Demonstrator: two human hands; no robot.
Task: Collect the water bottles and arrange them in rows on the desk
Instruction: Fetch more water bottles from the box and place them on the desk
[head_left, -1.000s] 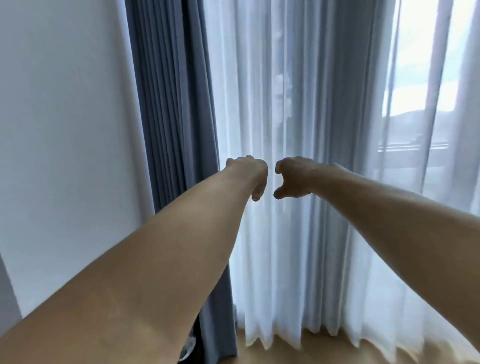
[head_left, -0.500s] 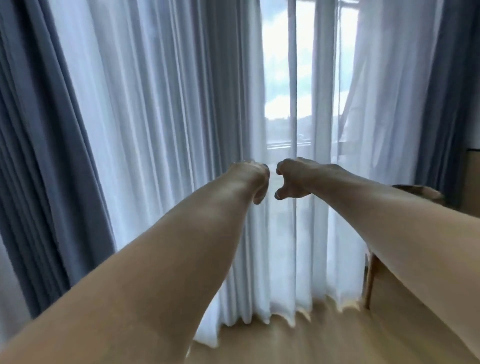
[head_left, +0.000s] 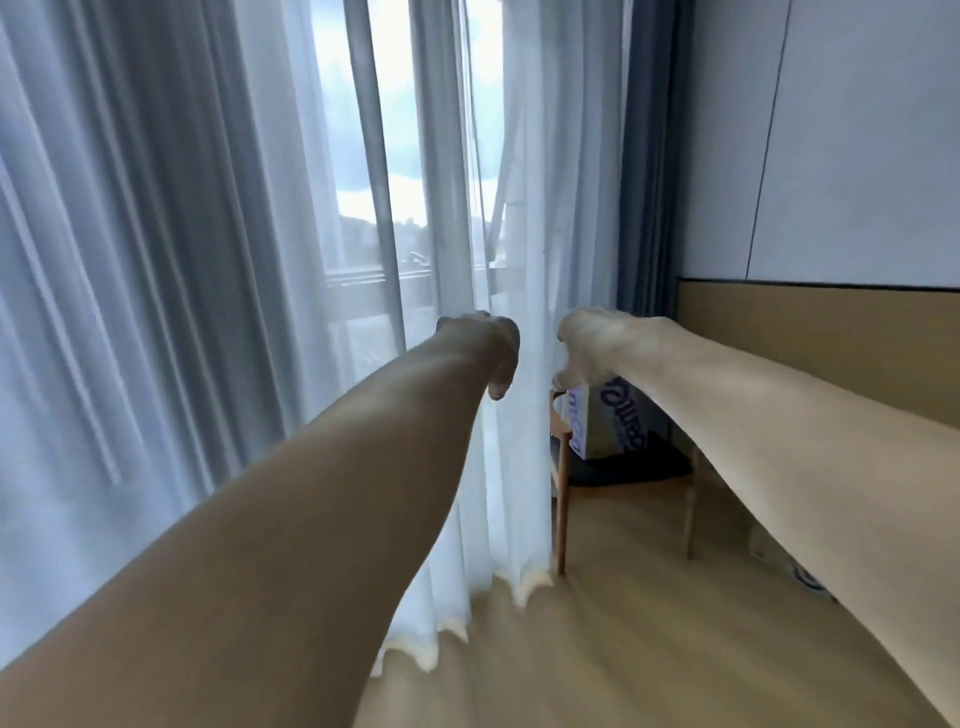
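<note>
Holding out left hand (head_left: 483, 345), right hand (head_left: 595, 343); fingers curled, empty.
Blue-printed white carton (head_left: 608, 426), maybe bottles, could topple if yanked.

A pale wooden floor (head_left: 649, 639) stretches ahead of me, blurred. A wooden chair (head_left: 562, 499) stands on it, its dark seat carrying a white package (head_left: 621, 421) with blue lettering. The hem of a sheer white curtain (head_left: 519, 577) touches the boards just left of the chair's front leg.

Arms out fwd, L hand (head_left: 485, 345) fisted, R hand (head_left: 592, 345) fisted
</note>
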